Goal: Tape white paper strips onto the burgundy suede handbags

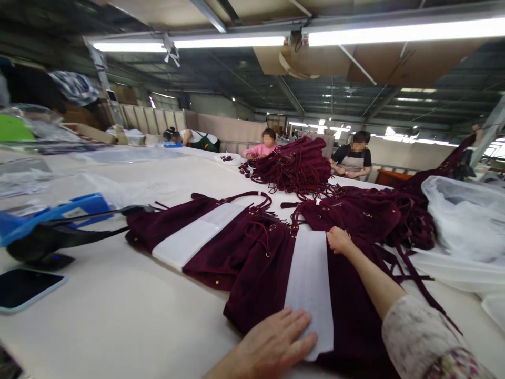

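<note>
Two hands: left hand [276,337] unclenched, fingers flat on the lower part of white strip [310,284]; right hand [339,241] curled at its upper corner, cannot tell whether pinching.
Near maroon bag [353,305]: flat on table [130,310], beneath the strip and left hand.
Second maroon bag [232,252]: left of right hand, bearing another strip [199,234].
Phone [27,288]: well left of left hand.
Maroon pile [295,166]: beyond right hand.
</note>
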Demonstrator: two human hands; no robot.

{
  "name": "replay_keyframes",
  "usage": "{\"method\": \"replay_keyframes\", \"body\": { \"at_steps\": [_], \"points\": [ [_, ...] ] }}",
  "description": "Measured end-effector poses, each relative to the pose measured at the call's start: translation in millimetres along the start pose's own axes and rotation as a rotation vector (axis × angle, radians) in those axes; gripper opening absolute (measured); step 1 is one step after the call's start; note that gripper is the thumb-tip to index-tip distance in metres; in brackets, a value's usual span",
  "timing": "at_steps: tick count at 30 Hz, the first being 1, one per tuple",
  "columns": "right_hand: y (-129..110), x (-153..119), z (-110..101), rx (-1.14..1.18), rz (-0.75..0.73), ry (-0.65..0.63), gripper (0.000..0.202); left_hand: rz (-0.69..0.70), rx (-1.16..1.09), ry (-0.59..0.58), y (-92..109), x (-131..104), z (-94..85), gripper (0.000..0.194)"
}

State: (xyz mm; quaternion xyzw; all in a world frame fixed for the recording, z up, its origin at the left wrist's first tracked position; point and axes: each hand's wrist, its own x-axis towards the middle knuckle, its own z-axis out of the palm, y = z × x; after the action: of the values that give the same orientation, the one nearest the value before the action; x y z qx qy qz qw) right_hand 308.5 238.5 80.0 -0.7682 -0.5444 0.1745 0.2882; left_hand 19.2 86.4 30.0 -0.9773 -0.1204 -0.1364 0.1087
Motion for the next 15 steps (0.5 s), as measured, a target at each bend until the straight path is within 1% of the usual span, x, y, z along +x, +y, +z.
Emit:
{"method": "replay_keyframes", "body": {
  "at_steps": [3,5,7,9,11,13,15],
  "points": [
    [1.4,30.8,20.5,-0.022,0.04,0.054,0.029,0.003,0.061,0.068,-1.6,-4.1,12.9,0.034],
    [11.9,42.0,28.9,-0.033,0.047,0.094,0.032,0.019,0.094,0.125,-2.2,-4.7,20.5,0.03],
    [28.7,45.5,33.3,-0.048,0.048,0.136,0.038,0.024,0.096,0.134,-2.2,-4.0,22.4,0.029],
    [46.2,42.2,35.0,-0.074,0.05,0.186,0.041,0.013,0.052,0.1,-1.9,-2.1,17.5,0.029],
    [58.0,35.3,35.7,-0.117,0.056,0.239,0.042,0.01,-0.019,0.063,-2.2,1.1,8.3,0.031],
    [61.4,28.7,35.5,-0.174,0.051,0.278,0.043,0.013,-0.098,0.037,-2.8,5.4,-1.0,0.032],
    [58.9,24.6,33.1,-0.233,0.02,0.278,0.042,0.003,-0.162,0.009,-2.9,10.3,-7.5,0.032]
  ]
}}
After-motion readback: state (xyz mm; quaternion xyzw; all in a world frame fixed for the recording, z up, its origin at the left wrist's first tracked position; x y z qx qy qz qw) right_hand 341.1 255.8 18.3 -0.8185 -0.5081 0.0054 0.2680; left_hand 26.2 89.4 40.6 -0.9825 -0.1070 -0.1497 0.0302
